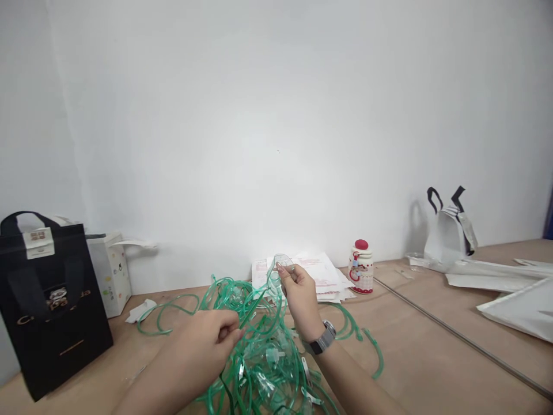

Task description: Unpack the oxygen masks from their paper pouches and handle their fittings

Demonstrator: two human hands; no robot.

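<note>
My right hand [298, 291], with a grey-banded watch on the wrist, is raised and pinches the edge of a clear oxygen mask [273, 278]. A dark green elastic strap [254, 309] runs from near this mask down to my left hand [218, 337]. The fingers of my left hand are closed in a pinch on the strap. Beneath both hands lies a tangled heap of green tubing [268, 328] with more clear masks [274, 356] in it. The heap's lower left part is hidden by my left forearm.
Printed papers [324, 279] lie against the wall, beside a red-lidded bottle [361, 268]. A black bag [56, 305] and a white box [112, 274] stand at left. At right are a metal rod [458, 334], a white bag [447, 236] and white sheets [522, 305].
</note>
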